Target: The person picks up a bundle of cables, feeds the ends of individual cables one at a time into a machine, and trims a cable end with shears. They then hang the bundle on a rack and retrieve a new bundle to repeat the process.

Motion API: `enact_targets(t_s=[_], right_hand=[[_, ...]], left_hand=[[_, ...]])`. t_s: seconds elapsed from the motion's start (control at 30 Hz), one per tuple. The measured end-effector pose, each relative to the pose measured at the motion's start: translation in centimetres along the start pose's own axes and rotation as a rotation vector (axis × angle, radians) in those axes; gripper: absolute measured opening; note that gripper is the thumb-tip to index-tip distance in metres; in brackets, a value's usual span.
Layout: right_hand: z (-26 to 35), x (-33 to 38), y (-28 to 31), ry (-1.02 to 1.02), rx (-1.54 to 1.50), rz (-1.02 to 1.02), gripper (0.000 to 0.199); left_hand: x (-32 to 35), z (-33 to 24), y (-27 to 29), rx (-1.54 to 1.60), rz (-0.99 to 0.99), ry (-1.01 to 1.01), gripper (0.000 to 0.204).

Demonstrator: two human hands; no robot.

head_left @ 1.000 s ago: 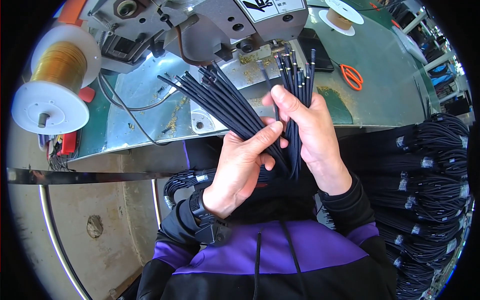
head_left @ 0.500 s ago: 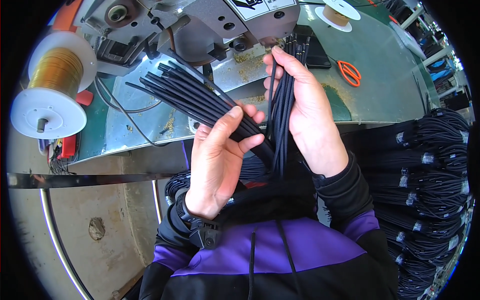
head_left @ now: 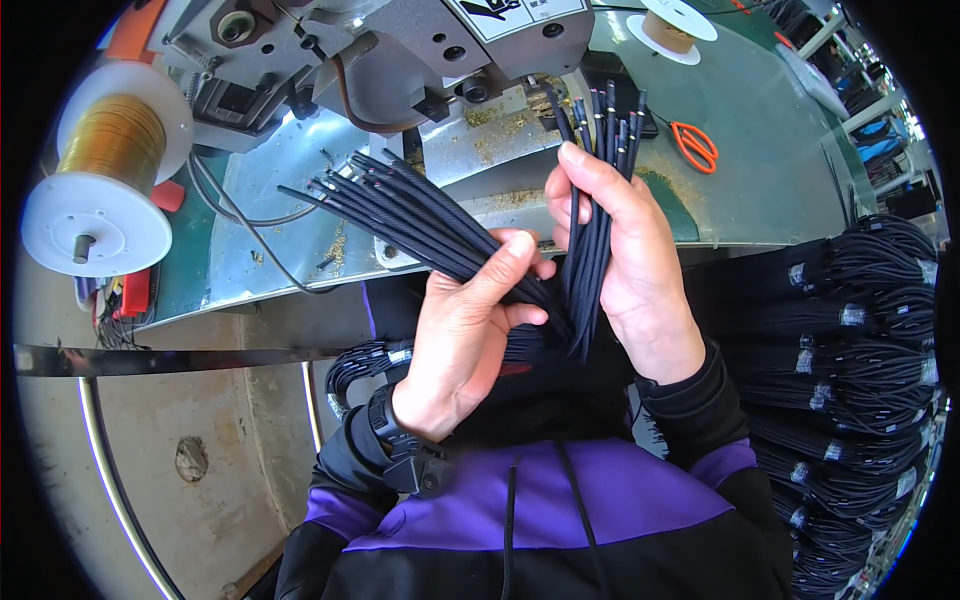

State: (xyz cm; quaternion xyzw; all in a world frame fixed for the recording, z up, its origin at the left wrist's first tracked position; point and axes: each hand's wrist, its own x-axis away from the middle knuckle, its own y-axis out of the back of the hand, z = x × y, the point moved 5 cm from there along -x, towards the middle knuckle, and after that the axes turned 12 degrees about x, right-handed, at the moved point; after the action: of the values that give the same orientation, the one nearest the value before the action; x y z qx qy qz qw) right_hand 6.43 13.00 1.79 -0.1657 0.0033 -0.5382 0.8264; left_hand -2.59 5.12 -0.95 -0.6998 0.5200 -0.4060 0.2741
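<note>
My left hand [head_left: 470, 325] is wrapped round a fanned bundle of black braided cables [head_left: 405, 210], whose ends point up and to the left over the bench edge. My right hand [head_left: 630, 235] grips a second bunch of black cables [head_left: 590, 270], held nearly upright with thin coloured wire tips at the top. Both bunches come together low between my hands, in front of my torso. Above them stands a grey metal machine [head_left: 400, 60], apart from the cables.
A spool of gold wire [head_left: 115, 140] stands at the left. Orange-handled scissors [head_left: 695, 148] lie on the green bench [head_left: 760, 150], near a black flat object [head_left: 610, 75] and a white spool [head_left: 675, 30]. Coiled black cables [head_left: 840, 380] are stacked at right. A metal rail [head_left: 170, 360] runs lower left.
Both hands have moved slightly right and down, carrying the cables away from the machine. The ends in the left bundle have shifted and now show coloured tips.
</note>
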Motion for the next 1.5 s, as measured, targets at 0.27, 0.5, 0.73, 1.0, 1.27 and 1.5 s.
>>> enact_targets(t_s=[0.27, 0.5, 0.73, 1.0, 1.27, 1.5], right_hand=[[-0.1, -1.7, -0.4, -0.065, -0.086, 0.027, 0.022], [-0.6, 0.5, -1.0, 0.019, 0.164, 0.042, 0.021], [0.0, -0.6, 1.1, 0.131, 0.021, -0.082, 0.022], [0.5, -2.6, -0.5, -0.103, -0.095, -0.171, 0.023], [-0.7, 0.4, 0.0, 0.031, 0.135, -0.028, 0.023], [0.3, -0.3, 0.6, 0.065, 0.031, -0.096, 0.023]], left_hand=[[-0.2, -0.8, -0.3, 0.028, 0.015, -0.062, 0.015], [-0.4, 0.3, 0.0, -0.065, 0.080, 0.013, 0.013], [-0.3, -0.1, -0.1, 0.033, 0.013, -0.047, 0.012], [-0.4, -1.8, -0.3, 0.078, -0.007, -0.122, 0.011], [-0.7, 0.9, -0.3, -0.084, 0.072, 0.067, 0.014], [-0.5, -0.4, -0.4, 0.050, 0.009, -0.024, 0.014]])
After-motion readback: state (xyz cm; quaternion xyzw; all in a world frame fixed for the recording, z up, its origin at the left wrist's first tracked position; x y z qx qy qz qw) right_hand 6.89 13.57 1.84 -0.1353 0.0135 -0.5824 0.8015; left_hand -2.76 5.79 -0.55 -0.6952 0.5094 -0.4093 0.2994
